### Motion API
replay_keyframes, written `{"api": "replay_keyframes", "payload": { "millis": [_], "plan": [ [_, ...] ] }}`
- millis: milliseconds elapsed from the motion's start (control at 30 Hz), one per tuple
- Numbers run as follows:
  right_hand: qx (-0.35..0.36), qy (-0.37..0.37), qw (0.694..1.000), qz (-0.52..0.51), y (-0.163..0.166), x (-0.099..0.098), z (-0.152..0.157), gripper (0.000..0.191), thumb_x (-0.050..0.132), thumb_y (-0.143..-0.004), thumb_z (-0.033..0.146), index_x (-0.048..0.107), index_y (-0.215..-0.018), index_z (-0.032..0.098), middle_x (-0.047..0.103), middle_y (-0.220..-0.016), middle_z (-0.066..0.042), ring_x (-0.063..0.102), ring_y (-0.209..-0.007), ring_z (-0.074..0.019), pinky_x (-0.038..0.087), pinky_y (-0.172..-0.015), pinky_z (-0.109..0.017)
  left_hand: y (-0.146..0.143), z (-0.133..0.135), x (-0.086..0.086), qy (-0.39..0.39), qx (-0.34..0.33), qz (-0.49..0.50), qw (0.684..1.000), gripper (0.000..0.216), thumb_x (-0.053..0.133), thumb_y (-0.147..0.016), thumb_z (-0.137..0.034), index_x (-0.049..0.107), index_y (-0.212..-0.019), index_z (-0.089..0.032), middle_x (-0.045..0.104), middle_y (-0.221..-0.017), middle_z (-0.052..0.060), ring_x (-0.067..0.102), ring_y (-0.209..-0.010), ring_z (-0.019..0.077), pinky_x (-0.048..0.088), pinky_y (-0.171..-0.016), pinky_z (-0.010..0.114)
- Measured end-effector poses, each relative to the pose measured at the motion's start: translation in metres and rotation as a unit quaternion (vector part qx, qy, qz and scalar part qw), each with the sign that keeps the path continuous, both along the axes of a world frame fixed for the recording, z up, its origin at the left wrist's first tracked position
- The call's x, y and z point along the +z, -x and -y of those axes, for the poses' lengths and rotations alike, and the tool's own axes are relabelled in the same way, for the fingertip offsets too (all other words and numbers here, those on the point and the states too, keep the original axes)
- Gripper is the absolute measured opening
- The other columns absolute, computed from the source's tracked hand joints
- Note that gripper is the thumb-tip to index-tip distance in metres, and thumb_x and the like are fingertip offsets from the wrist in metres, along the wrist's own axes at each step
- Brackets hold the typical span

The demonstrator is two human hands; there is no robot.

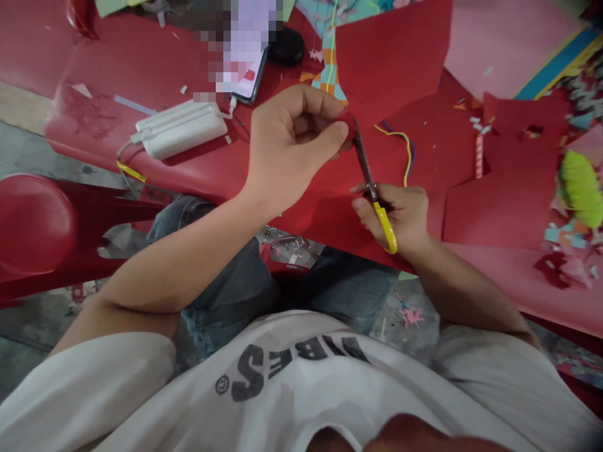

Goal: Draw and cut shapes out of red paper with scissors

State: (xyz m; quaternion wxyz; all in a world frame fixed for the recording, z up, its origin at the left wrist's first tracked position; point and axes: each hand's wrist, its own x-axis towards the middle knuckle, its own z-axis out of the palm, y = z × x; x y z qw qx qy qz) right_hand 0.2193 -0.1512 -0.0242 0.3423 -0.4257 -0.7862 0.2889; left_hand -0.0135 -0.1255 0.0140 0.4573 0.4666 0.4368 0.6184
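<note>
My left hand [292, 144] is closed in a pinch on a small piece of red paper [347, 118], mostly hidden by the fingers. Scissors [385, 227] with yellow handles are gripped in my right hand [407, 216]. Their dark blades point up and away from me, with the tips right beside the red piece and the left fingertips. Whether the blades touch the paper I cannot tell. Beyond the hands lies a large red paper sheet [396, 53] on the red table.
A white power bank [183, 129] is cabled to a phone [252, 78], near a black mouse [286, 47]. Yellow and dark strings [406, 147] lie right of the blades. More red paper [499, 207], pink paper [509, 44] and a lime-green bundle [581, 188] are at right. A red stool [35, 223] stands left.
</note>
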Motion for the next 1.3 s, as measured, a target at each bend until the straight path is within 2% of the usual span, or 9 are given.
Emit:
{"api": "replay_keyframes", "payload": {
  "millis": [200,333,533,733,1000,1133,1300],
  "plan": [
    [0.003,-0.001,1.0,-0.003,-0.0001,-0.0006,-0.0003,0.019,0.075,-0.104,0.039,0.083,-0.104,0.022,0.064,-0.059,0.003,0.057,-0.047,-0.0136,0.041,-0.047,-0.03,0.001,0.0,0.0,-0.056,-0.015,0.031,0.998,0.026,0.079,-0.089,-0.004,0.08,-0.091,-0.029,0.077,-0.083,-0.002,0.078,-0.072,0.0172,0.066,-0.064,0.033],
    [-0.006,0.004,1.0,0.005,-0.0001,-0.0012,-0.0002,0.02,0.075,-0.105,0.041,0.083,-0.103,0.023,0.065,-0.059,0.002,0.058,-0.048,-0.0144,0.042,-0.048,-0.03,-0.0007,0.0011,0.0022,-0.027,0.009,0.015,0.999,0.023,0.084,-0.088,-0.007,0.079,-0.087,-0.031,0.072,-0.077,-0.002,0.078,-0.07,0.0202,0.066,-0.063,0.036],
    [-0.005,0.029,1.0,0.01,-0.001,0.0003,-0.0005,0.021,0.075,-0.104,0.046,0.083,-0.103,0.026,0.066,-0.06,0.002,0.059,-0.049,-0.0158,0.046,-0.048,-0.032,-0.0008,0.002,0.0019,-0.052,-0.004,0.031,0.998,0.026,0.079,-0.091,-0.003,0.08,-0.092,-0.028,0.073,-0.079,-0.002,0.078,-0.072,0.0184,0.067,-0.064,0.033],
    [0.005,0.045,0.999,-0.002,-0.0007,0.0024,-0.0002,0.018,0.076,-0.104,0.043,0.084,-0.103,0.027,0.068,-0.063,0.001,0.061,-0.049,-0.0168,0.047,-0.049,-0.033,-0.0013,0.0033,0.0039,-0.03,0.003,0.025,0.999,0.022,0.081,-0.09,-0.006,0.079,-0.09,-0.027,0.072,-0.079,-0.002,0.078,-0.072,0.0179,0.066,-0.065,0.033],
    [0.001,0.05,0.999,-0.003,-0.002,0.0026,-0.0012,0.021,0.076,-0.103,0.044,0.086,-0.108,0.026,0.067,-0.061,0.001,0.057,-0.048,-0.0157,0.044,-0.047,-0.031,-0.0005,-0.0009,-0.0009,-0.035,0.002,-0.004,0.999,0.025,0.075,-0.091,-0.004,0.074,-0.092,-0.029,0.076,-0.088,-0.005,0.076,-0.072,0.0127,0.067,-0.065,0.03],
    [0.008,0.071,0.997,-0.016,-0.0029,0.0028,-0.0016,0.024,0.076,-0.103,0.047,0.086,-0.108,0.026,0.065,-0.061,0.002,0.054,-0.048,-0.014,0.041,-0.046,-0.03,0.0,-0.0002,0.0017,-0.035,-0.005,0.006,0.999,0.025,0.076,-0.092,-0.003,0.074,-0.09,-0.028,0.075,-0.085,-0.003,0.079,-0.073,0.0138,0.068,-0.064,0.029],
    [0.018,0.105,0.994,-0.037,-0.0029,0.004,-0.0019,0.027,0.076,-0.102,0.042,0.087,-0.116,0.022,0.064,-0.062,0.002,0.054,-0.047,-0.0129,0.04,-0.045,-0.029,0.0007,-0.0014,-0.0008,-0.007,-0.001,0.007,1.0,0.022,0.078,-0.094,-0.005,0.075,-0.091,-0.026,0.077,-0.082,-0.004,0.082,-0.074,0.0148,0.069,-0.065,0.028]
  ]
}}
